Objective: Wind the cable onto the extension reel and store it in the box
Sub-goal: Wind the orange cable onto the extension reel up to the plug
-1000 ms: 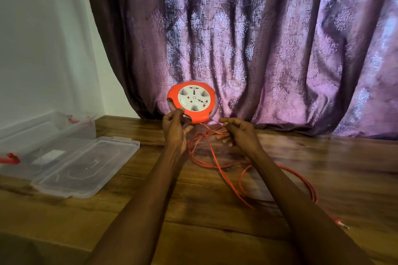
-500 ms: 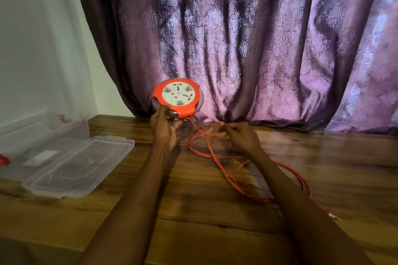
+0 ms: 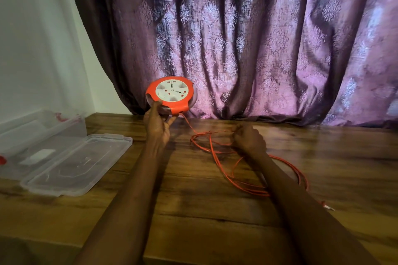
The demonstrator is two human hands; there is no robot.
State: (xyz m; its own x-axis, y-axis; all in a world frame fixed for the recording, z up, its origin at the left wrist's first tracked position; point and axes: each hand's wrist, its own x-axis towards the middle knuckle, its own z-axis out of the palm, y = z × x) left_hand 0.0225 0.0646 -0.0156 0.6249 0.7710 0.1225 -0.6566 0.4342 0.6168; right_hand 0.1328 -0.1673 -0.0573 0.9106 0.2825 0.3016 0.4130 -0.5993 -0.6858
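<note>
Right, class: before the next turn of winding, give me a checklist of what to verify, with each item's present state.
1. Left hand grips the reel: ok.
2. Right hand pinches the cable: ok.
3. Cable free of knots: cannot tell; loops cross on the table.
4. Plug end lies loose: ok.
5. Box open, lid beside it: ok.
6. Cable fully wound: not ok.

Both bare forearms reach forward, toward twelve o'clock. The left hand (image 3: pixel 158 123) is raised, fingers curled up under the round orange-and-white plastic extension reel (image 3: pixel 171 94). The right hand (image 3: pixel 247 139), at its three o'clock and lower, pinches the thin orange cable (image 3: pixel 212 150).
</note>
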